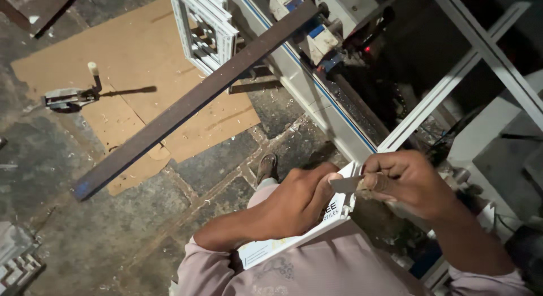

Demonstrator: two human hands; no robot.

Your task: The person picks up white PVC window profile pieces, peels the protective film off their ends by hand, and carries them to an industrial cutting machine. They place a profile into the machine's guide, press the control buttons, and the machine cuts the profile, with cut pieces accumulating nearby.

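The white profile piece (pixel 300 231) is braced against the body and pinned by the closed left hand (pixel 300 200) — steadied so its corner meets the small flat blade (pixel 345 184) pinched in the right hand (pixel 404 180).

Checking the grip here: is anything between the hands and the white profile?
Nothing visible. The left hand grips the white profile directly, and the right hand pinches a small flat blade held against the profile's upper end.
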